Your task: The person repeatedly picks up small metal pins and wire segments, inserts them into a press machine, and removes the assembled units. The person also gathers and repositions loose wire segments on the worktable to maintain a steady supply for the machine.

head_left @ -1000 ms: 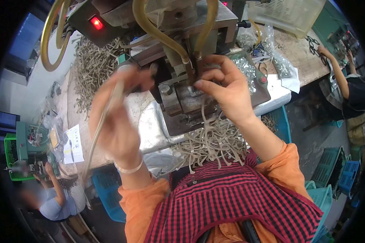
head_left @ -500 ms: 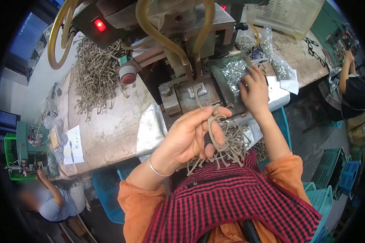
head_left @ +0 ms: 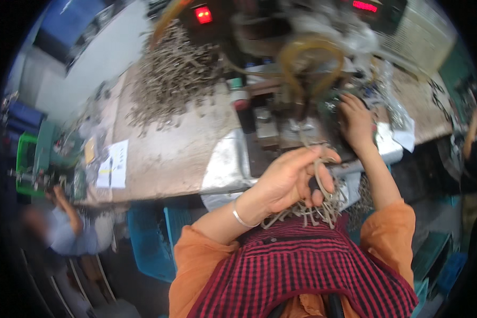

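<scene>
My left hand is closed in front of the press, with curved grey-beige strips between its fingers. One strip reaches up from the fingertips towards the metal fixture of the press; blur hides whether it touches. My right hand lies over the dark tray beside the fixture, and its fingertips are hidden and smeared. Below my left hand, a bunch of similar strips lies against my checked apron.
A big heap of strips covers the bench's back left. Yellowish hoses hang before the press, near a red-topped button. A blue crate stands below the bench edge. Another person works at far left.
The whole view has shifted, so the bench and press appear further right and blurred. My left hand keeps its strips, and my right hand stays at the tray with its fingers further over it.
</scene>
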Demonstrator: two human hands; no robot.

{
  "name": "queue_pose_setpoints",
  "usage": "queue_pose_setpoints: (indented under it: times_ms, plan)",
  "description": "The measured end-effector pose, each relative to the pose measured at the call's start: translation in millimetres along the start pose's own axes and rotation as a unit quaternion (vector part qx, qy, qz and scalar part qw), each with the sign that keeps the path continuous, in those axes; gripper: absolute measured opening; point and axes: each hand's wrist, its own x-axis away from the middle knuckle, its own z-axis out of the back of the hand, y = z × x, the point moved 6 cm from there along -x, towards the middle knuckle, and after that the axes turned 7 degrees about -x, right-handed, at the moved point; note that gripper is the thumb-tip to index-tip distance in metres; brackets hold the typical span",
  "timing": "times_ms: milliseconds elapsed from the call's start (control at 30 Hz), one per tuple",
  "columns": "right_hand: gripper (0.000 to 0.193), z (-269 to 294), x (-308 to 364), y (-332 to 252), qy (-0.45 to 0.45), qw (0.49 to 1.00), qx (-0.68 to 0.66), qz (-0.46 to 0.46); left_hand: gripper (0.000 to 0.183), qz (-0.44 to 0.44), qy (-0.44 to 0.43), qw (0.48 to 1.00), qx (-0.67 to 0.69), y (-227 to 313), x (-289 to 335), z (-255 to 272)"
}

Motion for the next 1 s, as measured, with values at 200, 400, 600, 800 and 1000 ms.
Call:
queue_pose_setpoints:
  times_ms: [200, 400, 600, 800, 1000]
  plan:
    - [0.014, 34.8, 32.1, 7.7, 0.119, 0.944, -0.179, -0.25, 0.015, -0.239, 0.149, 0.897, -0.341, 57.2, 73.9, 90.5]
    - [0.015, 31.8, 23.1, -6.4, 0.097, 0.918, -0.254, -0.288, 0.049, -0.213, 0.632, 0.591, -0.454, 194.1, 89.7, 355.5]
    - [0.017, 35.0, 34.8, -7.4, 0.104, 0.901, -0.264, -0.328, 0.047, -0.108, 0.748, 0.465, -0.462, 215.5, 36.3, 410.0]
    - [0.015, 62.0, 63.9, -8.8, 0.147, 0.873, -0.308, -0.349, 0.03, -0.2, 0.693, 0.384, -0.577, 195.5, 83.7, 382.0]
    - [0.012, 67.8, -19.0, -87.1, 0.056, 0.919, -0.364, -0.142, 0.025, -0.077, 0.651, 0.287, -0.699, 129.8, 118.6, 277.3]
